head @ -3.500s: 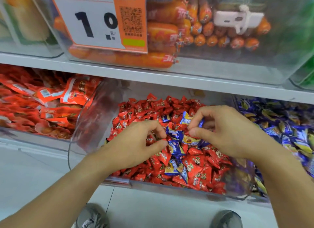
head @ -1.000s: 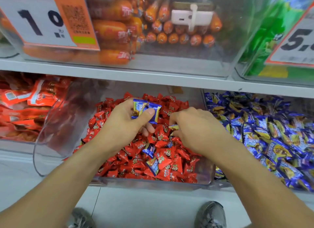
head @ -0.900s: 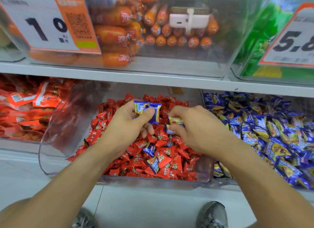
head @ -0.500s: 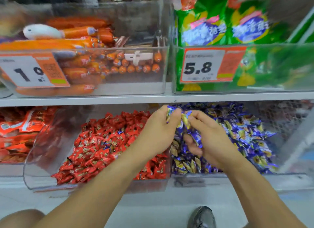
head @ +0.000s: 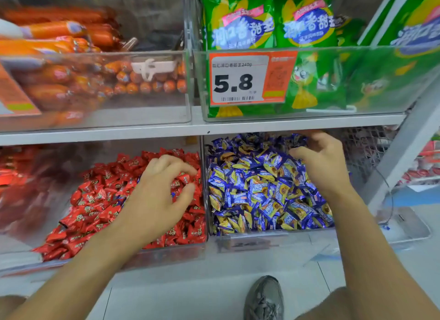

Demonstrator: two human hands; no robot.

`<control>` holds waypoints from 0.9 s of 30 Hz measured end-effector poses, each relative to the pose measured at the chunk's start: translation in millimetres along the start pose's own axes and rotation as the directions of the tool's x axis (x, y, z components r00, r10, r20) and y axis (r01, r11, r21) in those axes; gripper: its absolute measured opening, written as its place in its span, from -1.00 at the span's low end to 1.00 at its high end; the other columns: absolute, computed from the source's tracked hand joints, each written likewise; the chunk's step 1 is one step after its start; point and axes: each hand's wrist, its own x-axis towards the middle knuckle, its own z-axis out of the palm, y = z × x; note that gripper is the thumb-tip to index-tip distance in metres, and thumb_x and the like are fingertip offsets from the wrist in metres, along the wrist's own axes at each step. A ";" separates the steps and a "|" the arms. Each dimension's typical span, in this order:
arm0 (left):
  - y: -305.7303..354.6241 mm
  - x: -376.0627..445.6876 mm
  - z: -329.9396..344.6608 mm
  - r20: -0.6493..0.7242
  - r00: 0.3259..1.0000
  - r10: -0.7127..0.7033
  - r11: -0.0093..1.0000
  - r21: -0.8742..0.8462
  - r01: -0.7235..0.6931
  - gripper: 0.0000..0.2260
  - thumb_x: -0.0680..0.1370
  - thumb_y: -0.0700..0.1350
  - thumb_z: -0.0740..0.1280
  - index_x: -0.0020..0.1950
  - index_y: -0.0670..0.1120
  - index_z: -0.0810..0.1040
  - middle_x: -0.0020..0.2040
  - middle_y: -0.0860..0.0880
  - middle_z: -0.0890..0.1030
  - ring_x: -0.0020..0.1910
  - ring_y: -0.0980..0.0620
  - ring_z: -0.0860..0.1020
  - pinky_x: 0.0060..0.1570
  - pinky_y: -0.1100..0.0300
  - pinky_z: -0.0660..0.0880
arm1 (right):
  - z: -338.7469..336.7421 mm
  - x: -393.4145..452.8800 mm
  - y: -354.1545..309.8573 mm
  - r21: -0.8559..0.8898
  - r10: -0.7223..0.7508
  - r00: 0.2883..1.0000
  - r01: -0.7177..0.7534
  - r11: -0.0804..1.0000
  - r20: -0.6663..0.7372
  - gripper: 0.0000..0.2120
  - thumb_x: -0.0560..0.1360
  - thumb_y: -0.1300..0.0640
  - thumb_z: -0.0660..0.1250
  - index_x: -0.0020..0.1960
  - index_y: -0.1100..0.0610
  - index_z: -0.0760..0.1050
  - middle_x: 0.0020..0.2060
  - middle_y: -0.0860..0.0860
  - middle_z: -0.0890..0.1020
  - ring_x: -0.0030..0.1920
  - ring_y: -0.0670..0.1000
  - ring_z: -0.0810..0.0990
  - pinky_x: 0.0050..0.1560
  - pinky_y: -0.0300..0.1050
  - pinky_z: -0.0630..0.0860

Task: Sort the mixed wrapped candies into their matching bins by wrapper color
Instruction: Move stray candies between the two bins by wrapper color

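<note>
Head view: two hands over neighbouring clear plastic candy bins on a lower shelf.

Head view detail: left hand hovers over the clear bin of red-wrapped candies, fingers loosely curled with thumb and forefinger apart, gripping nothing visible; a few blue wrappers peek out beside it. Right hand rests on the far side of the clear bin of blue-and-yellow-wrapped candies, fingers relaxed, apparently empty. Judged step: blue strays are delivered, and the left hand starts another pick. Next move calls for pinching a blue stray from the red pile without dragging red ones along.
</note>
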 end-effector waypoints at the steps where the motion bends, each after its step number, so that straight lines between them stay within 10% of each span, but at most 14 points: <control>1: -14.2 -11.3 -6.5 0.052 0.997 -0.055 0.998 0.015 0.055 -0.87 0.55 -0.01 0.34 0.09 0.13 0.53 0.03 0.22 0.46 0.00 0.23 0.45 0.17 0.40 0.30 | 2.4 -2.3 -1.9 -0.042 -0.022 0.996 0.019 0.999 -0.087 -0.76 0.44 0.35 0.39 -0.20 0.01 0.56 -0.42 -0.06 0.54 -0.43 -0.06 0.36 -0.37 -0.20 0.38; 5: -61.4 -29.3 -20.2 0.374 0.918 -0.136 0.978 0.201 0.063 -0.61 0.49 0.24 0.33 0.29 0.18 0.46 0.16 0.24 0.38 0.19 0.20 0.37 0.22 0.25 0.34 | 43.4 -27.4 -21.8 -0.127 -0.178 0.978 0.164 0.978 -0.107 -0.75 0.48 0.30 0.36 -0.18 -0.06 0.60 -0.30 -0.16 0.62 -0.35 -0.17 0.53 -0.30 -0.32 0.44; 10: -98.6 -27.8 -24.0 0.377 0.917 -0.128 0.991 0.017 0.131 -0.51 0.40 0.20 0.49 0.29 0.26 0.44 0.14 0.25 0.40 0.11 0.31 0.40 0.13 0.33 0.40 | 125.1 -74.0 -45.8 -0.109 -0.498 0.736 0.603 0.791 0.458 -0.82 0.46 0.28 0.39 0.03 0.10 0.61 -0.10 -0.08 0.58 -0.08 -0.17 0.55 0.04 -0.32 0.44; 13: -116.3 -28.9 -36.0 0.367 0.921 -0.130 0.987 -0.042 0.157 -0.51 0.38 0.05 0.54 0.26 0.25 0.47 0.05 0.24 0.47 0.01 0.28 0.48 -0.06 0.40 0.42 | 160.2 -76.0 -47.7 -0.103 -0.433 0.586 0.666 0.739 0.685 -0.78 0.49 0.14 0.39 0.14 0.05 0.59 0.04 -0.06 0.58 0.10 -0.08 0.56 0.20 -0.20 0.45; 17: -128.0 -39.9 -51.6 0.416 0.899 -0.134 0.969 -0.135 0.206 -0.55 0.39 -0.04 0.55 0.22 0.20 0.52 0.05 0.22 0.55 0.06 0.28 0.53 0.01 0.35 0.49 | 185.1 -70.7 -49.0 -0.420 -0.124 0.581 0.704 0.573 0.804 -0.58 0.49 -0.12 0.35 0.32 -0.12 0.42 0.17 -0.09 0.51 0.21 0.00 0.52 0.21 0.03 0.50; 22: -124.8 -49.2 -64.1 0.171 0.983 -0.073 0.996 -0.029 0.079 -0.67 0.43 0.04 0.50 0.17 0.18 0.55 0.05 0.24 0.54 0.08 0.27 0.45 0.11 0.40 0.35 | 205.5 -59.0 -44.3 -0.481 0.071 0.522 0.715 0.507 0.850 -0.52 0.40 0.27 0.34 0.27 -0.06 0.51 0.18 -0.05 0.56 0.23 0.03 0.52 0.24 -0.08 0.47; 27: -110.0 -59.2 -56.2 0.345 0.936 -0.063 0.998 0.049 0.050 -0.54 0.34 0.26 0.48 0.17 0.14 0.56 -0.02 0.20 0.51 0.01 0.22 0.40 0.06 0.31 0.37 | 215.4 -45.9 -40.6 -0.433 0.064 0.492 0.688 0.582 0.868 -0.68 0.38 0.18 0.49 0.11 -0.04 0.65 -0.01 -0.12 0.68 0.01 -0.12 0.60 0.11 -0.20 0.51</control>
